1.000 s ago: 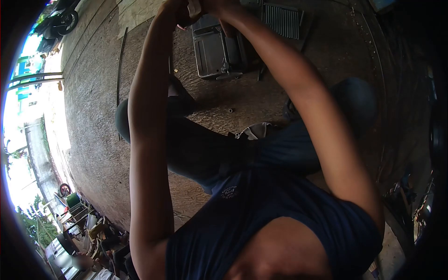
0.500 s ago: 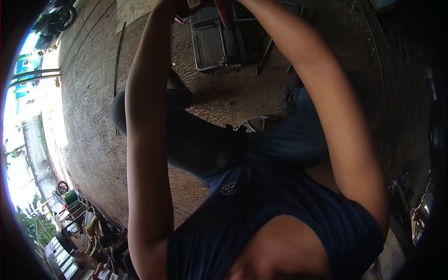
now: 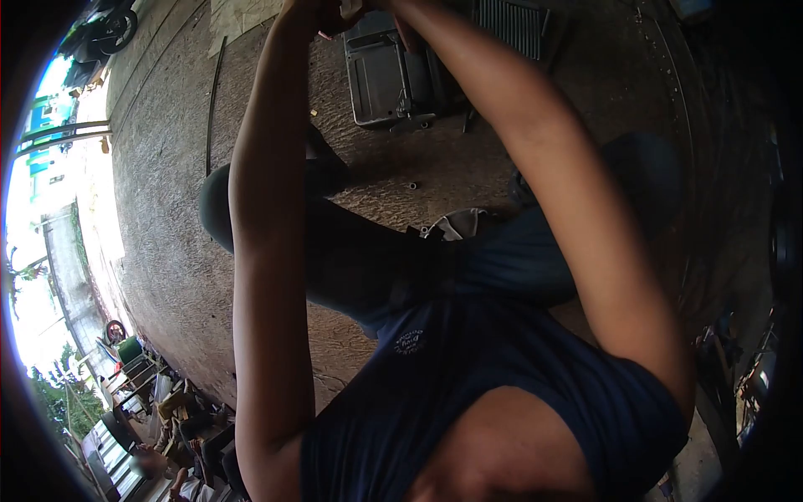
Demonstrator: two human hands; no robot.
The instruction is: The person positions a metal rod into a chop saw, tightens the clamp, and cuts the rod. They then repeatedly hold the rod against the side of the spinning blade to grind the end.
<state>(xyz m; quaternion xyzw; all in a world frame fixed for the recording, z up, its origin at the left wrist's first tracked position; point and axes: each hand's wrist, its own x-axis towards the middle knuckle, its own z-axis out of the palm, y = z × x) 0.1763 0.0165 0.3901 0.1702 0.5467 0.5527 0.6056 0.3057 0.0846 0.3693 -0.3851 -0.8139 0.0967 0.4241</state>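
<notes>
Both forearms reach up to the top edge. My left hand [image 3: 333,18] is partly in view there, its fingers curled; what they hold, if anything, I cannot make out. Right beside it, my right hand [image 3: 382,3] is mostly cut off by the edge and its fingers are hidden. Just below the hands a dark metal-framed panel [image 3: 375,79] lies on the ground, with a rod and small fittings along it. A reddish bar [image 3: 407,35] shows next to my right forearm.
A ribbed dark panel [image 3: 512,27] lies at the top right. A small ring [image 3: 413,186] and a metal part [image 3: 460,224] are near my legs. A thin rod [image 3: 215,105] lies on the rough ground at left. People [image 3: 188,477] sit at the lower left.
My right forearm has swung left and the hands are closer together at the top edge. More of the ribbed panel shows. The pale thing between the hands is less visible.
</notes>
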